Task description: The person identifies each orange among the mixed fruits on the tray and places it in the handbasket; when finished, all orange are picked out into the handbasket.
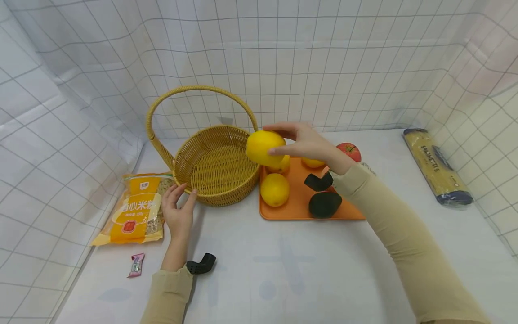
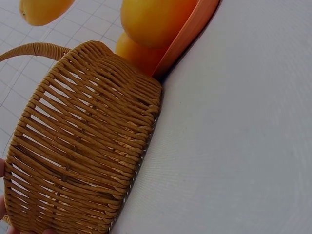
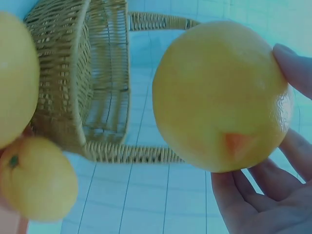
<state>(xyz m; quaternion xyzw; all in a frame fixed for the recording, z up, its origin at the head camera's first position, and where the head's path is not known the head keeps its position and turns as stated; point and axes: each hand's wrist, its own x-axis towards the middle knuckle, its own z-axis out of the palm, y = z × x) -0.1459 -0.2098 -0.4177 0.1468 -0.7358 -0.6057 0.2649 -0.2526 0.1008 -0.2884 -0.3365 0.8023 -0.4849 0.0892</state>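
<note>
In the head view my right hand [image 1: 301, 143] holds a large yellow fruit [image 1: 265, 147] in the air, just beyond the right rim of the wicker basket [image 1: 222, 198]. The right wrist view shows thumb and fingers around this fruit [image 3: 222, 97]. My left hand [image 1: 179, 213] grips the basket's near left rim, fingertips at its edge; in the left wrist view the basket's side [image 2: 83, 141] fills much of the picture. Nothing lies inside the basket. More yellow fruits [image 1: 275, 190] rest on the orange tray [image 1: 291, 209] beside it.
On the tray also lie an avocado [image 1: 325, 204] and, at the back, a red fruit [image 1: 349, 152]. A yellow food bag [image 1: 133, 209] and a pink wrapped sweet [image 1: 136, 265] are at left. A spaghetti pack [image 1: 437, 167] lies far right.
</note>
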